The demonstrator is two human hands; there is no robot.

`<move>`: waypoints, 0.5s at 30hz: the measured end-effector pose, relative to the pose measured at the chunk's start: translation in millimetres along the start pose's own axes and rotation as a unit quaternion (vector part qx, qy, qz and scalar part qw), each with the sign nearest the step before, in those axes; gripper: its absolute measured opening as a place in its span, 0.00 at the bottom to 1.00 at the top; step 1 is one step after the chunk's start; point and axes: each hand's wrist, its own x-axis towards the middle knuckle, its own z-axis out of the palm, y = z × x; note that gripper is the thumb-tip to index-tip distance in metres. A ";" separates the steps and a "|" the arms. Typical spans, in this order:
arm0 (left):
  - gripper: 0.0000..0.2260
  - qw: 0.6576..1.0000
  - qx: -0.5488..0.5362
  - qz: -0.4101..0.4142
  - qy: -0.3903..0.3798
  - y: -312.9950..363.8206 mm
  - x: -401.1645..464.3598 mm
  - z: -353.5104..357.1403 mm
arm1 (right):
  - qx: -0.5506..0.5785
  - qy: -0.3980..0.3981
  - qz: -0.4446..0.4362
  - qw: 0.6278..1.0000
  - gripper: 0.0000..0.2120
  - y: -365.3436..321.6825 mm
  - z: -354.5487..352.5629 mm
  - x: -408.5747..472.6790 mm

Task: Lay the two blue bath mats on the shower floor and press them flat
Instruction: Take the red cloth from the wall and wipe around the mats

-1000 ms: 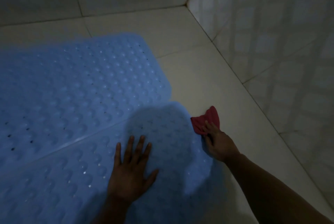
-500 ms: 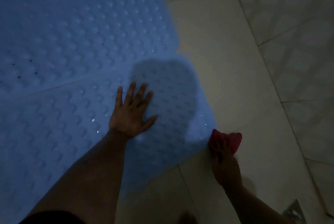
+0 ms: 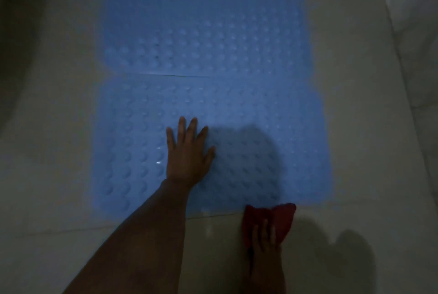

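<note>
Two blue bubbled bath mats lie side by side on the pale tiled shower floor [image 3: 369,127]. The far mat [image 3: 203,33] meets the near mat [image 3: 237,104] along a seam across the middle of the view. My left hand [image 3: 187,156] rests palm down on the near mat, fingers spread, holding nothing. My right hand [image 3: 264,236] lies on the floor just off the near mat's front edge, with its fingers on a red cloth [image 3: 279,218].
A tiled wall [image 3: 417,9] rises at the right, meeting the floor in a corner at the top right. Bare floor tiles surround the mats on the left, right and front. The light is dim and shadows fall across the near mat.
The view has swung to look squarely down on both mats. My left hand stays flat on the near mat. My right hand with the red cloth has slid from the mat's side to its front edge.
</note>
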 end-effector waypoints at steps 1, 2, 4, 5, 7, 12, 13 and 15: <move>0.26 0.999 0.014 -0.033 0.007 -13.1 -17.7 -7.0 | -0.012 0.000 -0.034 0.999 0.35 -9.8 7.1 -1.8; 0.25 0.997 0.024 -0.072 0.020 -26.4 -34.4 -15.1 | -0.025 -0.003 -0.071 0.997 0.30 -23.1 13.6 -1.5; 0.24 0.990 0.019 -0.133 0.032 -42.8 -60.9 -24.2 | -0.046 -0.003 -0.136 0.990 0.23 -53.1 22.4 -0.6; 0.25 0.988 0.008 -0.149 0.028 -51.5 -75.4 -29.2 | -0.052 0.002 -0.175 0.983 0.23 -70.5 27.5 -1.5; 0.25 0.992 -0.023 -0.126 0.014 -63.3 -95.7 -33.6 | -0.059 0.030 -0.248 0.967 0.20 -102.1 35.0 -2.7; 0.22 0.978 -0.105 -0.162 0.075 -92.0 -130.3 -52.5 | -0.026 0.036 -0.418 0.907 0.21 -175.4 43.7 -3.8; 0.22 0.974 -0.103 -0.182 0.089 -101.7 -138.9 -57.9 | -0.025 0.026 -0.452 0.891 0.22 -191.1 46.4 -2.1; 0.22 0.963 -0.103 -0.225 0.108 -122.1 -154.1 -71.8 | -0.041 -0.013 -0.498 0.866 0.24 -223.3 49.0 5.7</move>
